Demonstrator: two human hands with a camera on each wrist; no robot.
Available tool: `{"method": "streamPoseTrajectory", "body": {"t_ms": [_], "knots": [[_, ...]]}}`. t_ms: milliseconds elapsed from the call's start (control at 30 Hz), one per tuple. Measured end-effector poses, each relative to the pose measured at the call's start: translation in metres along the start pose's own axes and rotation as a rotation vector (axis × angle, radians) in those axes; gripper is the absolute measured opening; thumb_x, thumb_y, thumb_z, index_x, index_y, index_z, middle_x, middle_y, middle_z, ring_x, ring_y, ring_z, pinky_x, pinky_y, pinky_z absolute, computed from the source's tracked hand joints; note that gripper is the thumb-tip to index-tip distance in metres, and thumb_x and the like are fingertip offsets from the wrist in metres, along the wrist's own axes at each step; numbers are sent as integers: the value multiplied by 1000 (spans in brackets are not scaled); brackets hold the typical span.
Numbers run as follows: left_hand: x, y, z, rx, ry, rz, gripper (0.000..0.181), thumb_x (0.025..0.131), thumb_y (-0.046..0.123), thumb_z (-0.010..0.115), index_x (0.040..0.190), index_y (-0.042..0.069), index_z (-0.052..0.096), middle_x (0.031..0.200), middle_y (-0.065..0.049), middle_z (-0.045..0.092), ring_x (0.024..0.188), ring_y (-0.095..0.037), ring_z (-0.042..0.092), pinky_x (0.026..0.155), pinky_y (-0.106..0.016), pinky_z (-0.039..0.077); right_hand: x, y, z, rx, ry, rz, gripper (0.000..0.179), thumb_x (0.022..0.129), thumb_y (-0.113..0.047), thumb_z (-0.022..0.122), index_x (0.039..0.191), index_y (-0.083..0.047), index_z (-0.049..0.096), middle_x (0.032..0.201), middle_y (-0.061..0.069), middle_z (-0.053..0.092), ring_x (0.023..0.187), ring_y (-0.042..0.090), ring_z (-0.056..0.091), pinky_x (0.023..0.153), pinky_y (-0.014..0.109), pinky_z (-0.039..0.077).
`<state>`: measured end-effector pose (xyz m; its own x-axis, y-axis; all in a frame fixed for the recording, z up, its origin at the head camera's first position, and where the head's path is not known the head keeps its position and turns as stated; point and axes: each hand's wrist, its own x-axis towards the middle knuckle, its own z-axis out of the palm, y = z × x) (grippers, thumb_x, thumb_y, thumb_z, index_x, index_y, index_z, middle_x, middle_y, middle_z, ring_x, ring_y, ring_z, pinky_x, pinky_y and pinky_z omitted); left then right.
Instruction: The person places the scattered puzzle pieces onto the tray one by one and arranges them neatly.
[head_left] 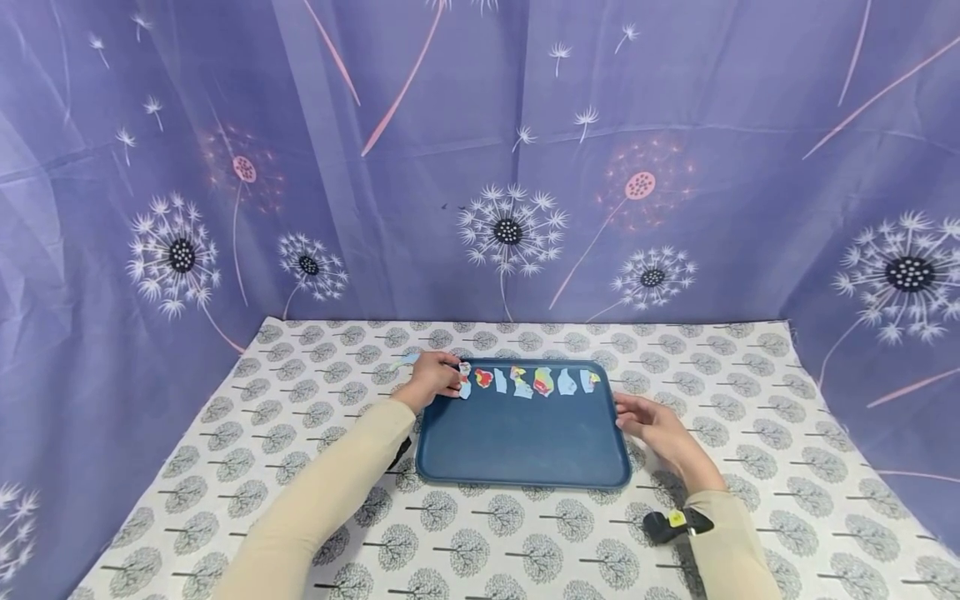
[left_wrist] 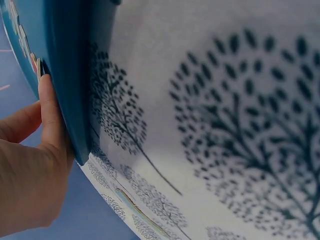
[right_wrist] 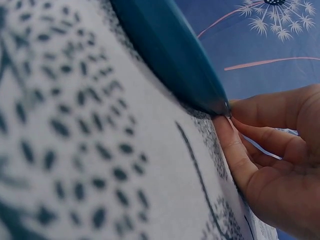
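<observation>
A dark blue rectangular tray lies on the cloth, with a row of torn, colourful paper scraps along its far side. My left hand reaches over the tray's far left corner and pinches the leftmost paper scrap between thumb and fingers. In the left wrist view, the thumb lies against the tray's rim and its tip meets that scrap. At the right rim is my right hand, its fingers loosely bent. The right wrist view has its thumb and fingertips touching the tray's edge.
Another light blue scrap lies on the cloth behind my left hand. White cloth with grey trees covers the table. A purple dandelion curtain closes off the back and sides. A black strap device sits at my right wrist.
</observation>
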<state>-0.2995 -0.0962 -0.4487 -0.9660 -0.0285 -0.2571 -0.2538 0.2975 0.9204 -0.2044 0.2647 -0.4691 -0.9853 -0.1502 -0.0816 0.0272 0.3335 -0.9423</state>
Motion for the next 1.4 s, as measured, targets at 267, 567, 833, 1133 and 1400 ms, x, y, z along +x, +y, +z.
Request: {"method": "streamPoseTrajectory", "body": {"t_ms": [267, 567, 833, 1133, 1400], "knots": [[-3, 0, 1, 19, 13, 41, 32, 86, -10, 63, 118, -7, 61, 94, -25, 67, 58, -16, 64, 56, -28, 61, 1, 1, 1, -5, 9, 10, 54, 92, -4, 61, 142, 5, 41, 125, 25, 55, 106, 16, 58, 89, 16, 51], [-1, -3, 1, 52, 20, 59, 25, 85, -11, 65, 109, -11, 63, 95, -28, 67, 50, -12, 61, 55, -27, 61, -1, 0, 2, 1, 14, 5, 54, 92, -3, 61, 141, 8, 40, 124, 26, 54, 106, 19, 58, 87, 15, 52], [-1, -3, 1, 74, 33, 66, 23, 83, -12, 66, 106, -12, 64, 97, -29, 66, 49, -12, 61, 54, -26, 61, -1, 0, 2, 1, 5, 0, 54, 92, -2, 60, 141, 8, 40, 123, 26, 55, 104, 16, 58, 87, 16, 52], [-2, -2, -10, -13, 24, 70, 26, 87, -5, 65, 112, -10, 62, 89, -20, 66, 59, -16, 64, 60, -29, 62, 1, 3, 0, 0, 8, 3, 54, 92, -2, 60, 141, 6, 41, 125, 25, 55, 105, 15, 58, 88, 16, 52], [3, -4, -40, -147, 50, 129, 32, 90, -8, 58, 122, -12, 57, 105, -24, 62, 99, -42, 63, 79, -32, 61, 1, 2, -1, -11, -1, 3, 54, 92, -3, 59, 142, 6, 40, 125, 25, 54, 104, 14, 58, 89, 15, 51]]}}
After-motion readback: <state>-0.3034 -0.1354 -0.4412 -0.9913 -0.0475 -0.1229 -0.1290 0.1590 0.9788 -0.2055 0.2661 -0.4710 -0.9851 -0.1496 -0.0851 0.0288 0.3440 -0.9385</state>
